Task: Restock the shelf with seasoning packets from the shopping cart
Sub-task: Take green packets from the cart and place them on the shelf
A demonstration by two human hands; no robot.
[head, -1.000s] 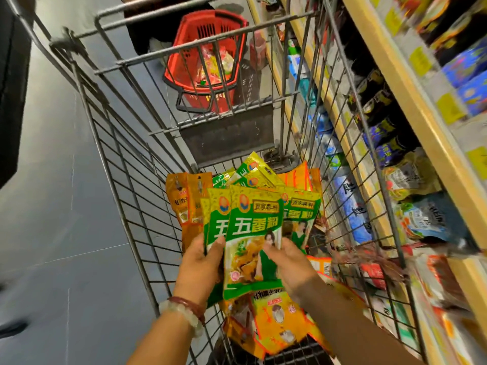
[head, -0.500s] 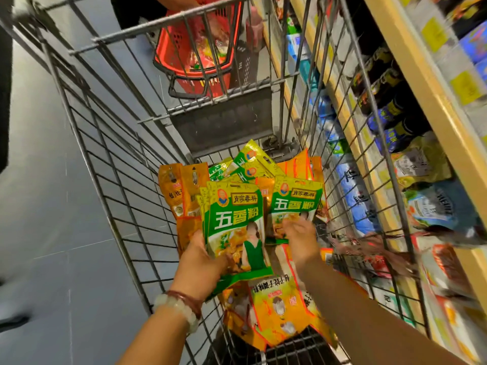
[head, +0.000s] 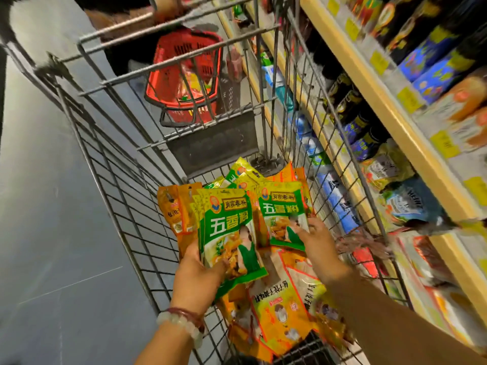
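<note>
A wire shopping cart point(head: 110, 196) holds a heap of seasoning packets, green ones and orange-yellow ones point(head: 279, 309). My left hand point(head: 197, 275) grips a small stack of green packets point(head: 229, 233) by its lower left edge, above the heap. My right hand point(head: 316, 243) reaches into the cart and pinches the lower right corner of another green packet point(head: 282, 217) that lies on the pile. The shelf point(head: 411, 133) runs along the right side of the cart.
A red shopping basket point(head: 181, 75) with goods sits on the floor beyond the cart's front, next to a person standing there. The shelves on the right carry dark bottles, blue packs and bagged goods. Grey floor point(head: 52, 233) lies to the left.
My right hand let go of the stack held by my left hand and moved right to a second green packet on the pile. The left hand kept its stack, shifting slightly left.
</note>
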